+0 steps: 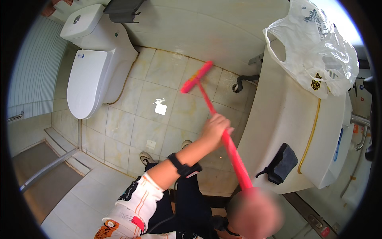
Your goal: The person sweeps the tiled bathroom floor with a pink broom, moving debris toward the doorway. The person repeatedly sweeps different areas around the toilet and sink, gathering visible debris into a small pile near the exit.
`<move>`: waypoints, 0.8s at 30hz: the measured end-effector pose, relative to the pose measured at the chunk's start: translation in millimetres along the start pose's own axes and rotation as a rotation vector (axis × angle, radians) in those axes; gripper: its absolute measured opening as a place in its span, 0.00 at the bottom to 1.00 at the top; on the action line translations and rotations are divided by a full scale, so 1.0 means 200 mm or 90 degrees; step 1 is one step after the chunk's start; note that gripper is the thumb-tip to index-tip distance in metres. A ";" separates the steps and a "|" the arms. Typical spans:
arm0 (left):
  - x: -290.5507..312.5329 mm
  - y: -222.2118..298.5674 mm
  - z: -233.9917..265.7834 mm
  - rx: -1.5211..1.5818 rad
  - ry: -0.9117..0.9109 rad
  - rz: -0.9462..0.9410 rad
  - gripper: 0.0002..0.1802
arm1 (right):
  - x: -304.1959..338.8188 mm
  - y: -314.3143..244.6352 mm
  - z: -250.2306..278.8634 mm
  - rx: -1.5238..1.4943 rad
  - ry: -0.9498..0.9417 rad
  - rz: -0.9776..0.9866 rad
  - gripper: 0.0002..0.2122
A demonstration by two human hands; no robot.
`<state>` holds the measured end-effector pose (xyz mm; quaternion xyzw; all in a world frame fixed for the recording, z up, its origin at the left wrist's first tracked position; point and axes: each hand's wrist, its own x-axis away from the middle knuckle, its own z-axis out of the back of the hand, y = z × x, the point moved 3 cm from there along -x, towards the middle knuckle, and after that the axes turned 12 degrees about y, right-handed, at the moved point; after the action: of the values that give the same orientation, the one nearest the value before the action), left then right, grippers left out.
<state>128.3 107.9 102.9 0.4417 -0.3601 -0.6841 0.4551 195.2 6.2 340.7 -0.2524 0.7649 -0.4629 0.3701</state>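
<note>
A pinkish-red long-handled floor brush [208,98] slants across the middle of the view. Its narrow crosswise head [197,77] has some yellow at the centre and is over the tiles near the far wall; whether it touches them I cannot tell. My left hand [217,129] is closed round the handle partway down, with a black band on that wrist. At the bottom right, my right hand [256,215] is blurred, but it is at the handle's upper end and appears wrapped round it.
A white toilet [89,83] with its lid down stands at the left. Along the right runs a pale counter [262,131] bearing a white plastic bag [314,51] and a dark grey cloth pouch [283,164]. A black drain hose [242,81] enters the floor. Glass-edged shower area [49,169] lies lower left.
</note>
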 end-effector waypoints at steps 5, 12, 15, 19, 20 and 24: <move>0.19 -0.20 0.39 -0.175 0.064 0.071 0.11 | 0.11 0.18 -0.06 -0.038 0.057 -0.168 0.12; 0.38 -0.46 0.51 -0.197 0.078 0.101 0.12 | 0.21 0.49 -0.11 -0.061 -0.020 -0.257 0.14; 0.35 -0.38 0.31 -0.147 0.067 0.094 0.11 | 0.08 0.37 -0.05 0.009 -0.026 -0.235 0.15; 0.20 -0.21 -0.01 0.007 0.102 0.091 0.11 | -0.06 0.21 -0.01 0.171 -0.089 -0.164 0.16; 0.16 -0.17 -0.07 0.033 0.109 0.085 0.11 | -0.09 0.20 -0.01 0.147 -0.102 -0.132 0.15; 0.03 -0.09 -0.23 0.139 0.133 0.077 0.12 | -0.11 0.21 -0.05 0.149 -0.218 -0.056 0.13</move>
<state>163.8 104.4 69.4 0.5347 -0.4091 -0.5627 0.4797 198.6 45.1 312.8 -0.3159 0.6199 -0.5149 0.5008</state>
